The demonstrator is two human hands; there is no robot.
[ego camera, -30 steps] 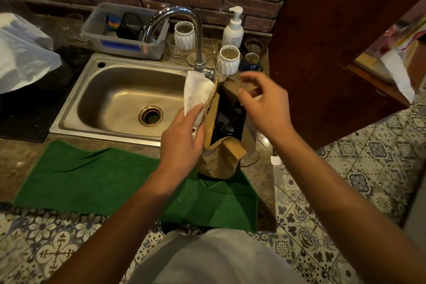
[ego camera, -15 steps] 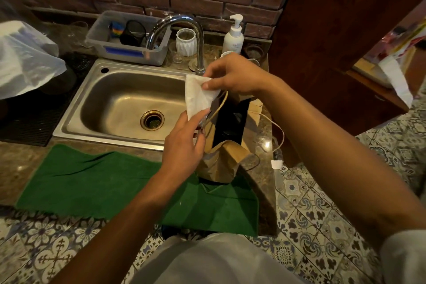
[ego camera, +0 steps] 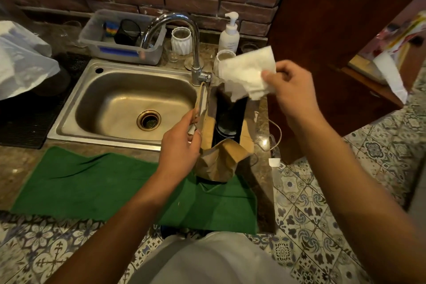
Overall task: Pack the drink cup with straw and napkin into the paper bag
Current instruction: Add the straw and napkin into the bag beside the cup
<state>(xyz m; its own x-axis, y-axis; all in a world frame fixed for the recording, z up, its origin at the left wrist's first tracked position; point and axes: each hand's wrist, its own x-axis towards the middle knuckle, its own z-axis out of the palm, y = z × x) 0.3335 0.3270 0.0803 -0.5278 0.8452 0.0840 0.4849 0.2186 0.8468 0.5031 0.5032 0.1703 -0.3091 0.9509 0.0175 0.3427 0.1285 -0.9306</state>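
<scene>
A brown paper bag [ego camera: 216,163] stands open on the counter to the right of the sink. Inside it the dark lid of the drink cup [ego camera: 227,122] shows; no straw can be made out. My left hand [ego camera: 182,143] pinches the bag's left edge and twine handle, holding the mouth apart. My right hand [ego camera: 292,90] holds a crumpled white napkin [ego camera: 247,75] above the far end of the bag's opening, not inside it.
A steel sink [ego camera: 129,104] with a curved tap [ego camera: 184,39] lies to the left. A green cloth [ego camera: 110,187] covers the counter's front. A soap pump [ego camera: 229,33], white cups [ego camera: 181,40] and a plastic tub [ego camera: 122,37] line the brick wall. The counter edge drops to tiled floor [ego camera: 322,191] at right.
The napkin passed from my left hand to my right, which lifted it up and right over the bag. My left hand shifted down onto the bag's edge.
</scene>
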